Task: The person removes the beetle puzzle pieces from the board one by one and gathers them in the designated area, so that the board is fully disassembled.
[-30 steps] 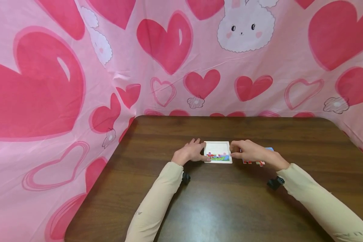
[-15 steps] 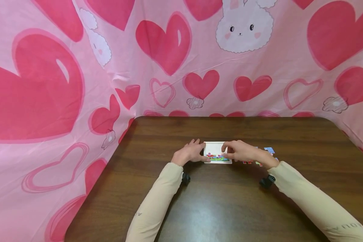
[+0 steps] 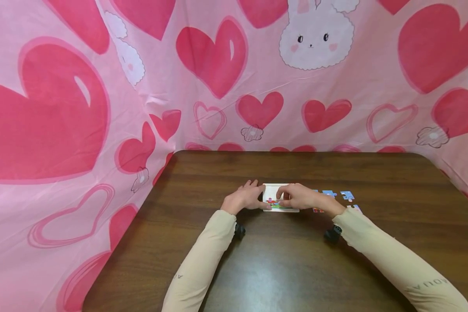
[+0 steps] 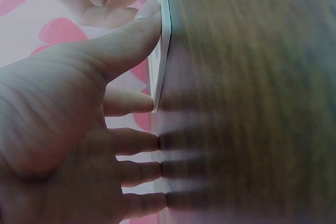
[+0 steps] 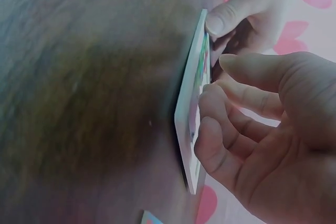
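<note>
A shallow white puzzle tray (image 3: 271,190) lies flat on the table with a strip of colourful joined jigsaw pieces (image 3: 275,206) along its near side. My left hand (image 3: 245,197) is at the tray's left end, fingers extended. Its thumb rests over the near corner, while the forefinger touches the edge and the other fingertips rest on the table in the left wrist view. My right hand (image 3: 301,197) is over the tray's right half, fingers bent and thumb close to the forefinger. Its fingertips are right at the pieces; whether it pinches one I cannot tell.
Several loose blue and red jigsaw pieces (image 3: 347,196) lie right of the tray, partly behind the right wrist. The brown wooden table (image 3: 218,169) meets a pink heart-patterned cloth (image 3: 257,147) at its back and left edges.
My right hand has moved left from the tray's right edge to over its picture, uncovering more loose pieces. My left hand has stayed at the tray's left end.
</note>
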`<state>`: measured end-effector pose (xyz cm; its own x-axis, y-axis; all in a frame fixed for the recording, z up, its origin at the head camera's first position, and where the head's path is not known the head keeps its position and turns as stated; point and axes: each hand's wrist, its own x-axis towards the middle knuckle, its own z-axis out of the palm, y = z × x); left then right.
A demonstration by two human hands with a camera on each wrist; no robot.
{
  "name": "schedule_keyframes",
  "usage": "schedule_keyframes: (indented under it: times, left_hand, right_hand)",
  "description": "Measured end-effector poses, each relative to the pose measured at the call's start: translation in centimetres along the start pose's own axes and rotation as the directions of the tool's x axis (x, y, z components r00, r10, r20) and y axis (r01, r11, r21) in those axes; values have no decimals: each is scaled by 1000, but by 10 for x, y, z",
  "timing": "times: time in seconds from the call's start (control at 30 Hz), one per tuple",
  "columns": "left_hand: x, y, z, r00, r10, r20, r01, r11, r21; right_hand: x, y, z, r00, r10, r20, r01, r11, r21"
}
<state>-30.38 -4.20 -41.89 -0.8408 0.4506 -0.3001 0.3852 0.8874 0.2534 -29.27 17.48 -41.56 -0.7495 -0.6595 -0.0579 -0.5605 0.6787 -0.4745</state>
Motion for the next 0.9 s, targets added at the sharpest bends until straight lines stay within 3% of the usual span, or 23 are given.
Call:
schedule_keyframes:
  times: [0.2,0.9]
  left_hand:
    - [-1,1,1,1000,-7,-1,7,1000,13]
    - [1,1,0,1000,-3,0,3,1000,5]
  right_hand:
    - [6,0,6,999,-39,-17,38,999,-31]
    - [17,-8,8,1000,-7,9,7,999,-51]
